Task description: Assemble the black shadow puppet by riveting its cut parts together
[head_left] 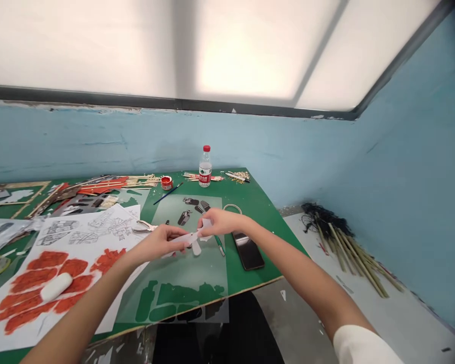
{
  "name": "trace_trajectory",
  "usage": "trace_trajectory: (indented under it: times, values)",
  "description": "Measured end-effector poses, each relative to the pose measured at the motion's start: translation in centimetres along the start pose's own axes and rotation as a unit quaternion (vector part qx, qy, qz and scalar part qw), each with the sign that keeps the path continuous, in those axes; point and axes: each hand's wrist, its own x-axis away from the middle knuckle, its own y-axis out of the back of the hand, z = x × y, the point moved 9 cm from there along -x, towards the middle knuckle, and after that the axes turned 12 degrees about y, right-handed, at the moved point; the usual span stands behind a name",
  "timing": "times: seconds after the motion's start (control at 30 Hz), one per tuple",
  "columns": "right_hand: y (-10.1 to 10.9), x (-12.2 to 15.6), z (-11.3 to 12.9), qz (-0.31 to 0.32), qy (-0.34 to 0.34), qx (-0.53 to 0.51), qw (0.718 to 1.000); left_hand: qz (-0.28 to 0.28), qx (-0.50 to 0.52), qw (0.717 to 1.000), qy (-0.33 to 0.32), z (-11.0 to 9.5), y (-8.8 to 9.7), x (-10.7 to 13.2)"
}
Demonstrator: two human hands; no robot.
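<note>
Both of my hands meet over a translucent plastic sheet (182,275) lying on the green table (263,217). My left hand (161,241) pinches one end of a small pale cut-out piece (192,238). My right hand (217,221) grips the other end, fingers curled over it. Dark cut-out shapes (193,207) lie on the sheet just beyond my hands.
A black phone (249,251) lies right of my hands. A water bottle (205,167) and a red paint pot (166,182) stand at the back. White papers with red prints (41,283) cover the left. Bamboo sticks (349,253) lie on the floor at right.
</note>
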Motion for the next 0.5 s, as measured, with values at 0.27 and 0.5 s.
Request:
trace_trajectory:
  times: [0.27,0.5]
  values:
    - [0.5,3.7,-5.7,-0.074,-0.241,0.316,0.915,-0.107,0.223,0.969,0.010,5.4,1.8,-5.5]
    - [-5.7,3.7,-6.9,-0.013,-0.270,0.338,0.902,-0.137,0.297,0.944,-0.045,7.3,3.6,-7.9]
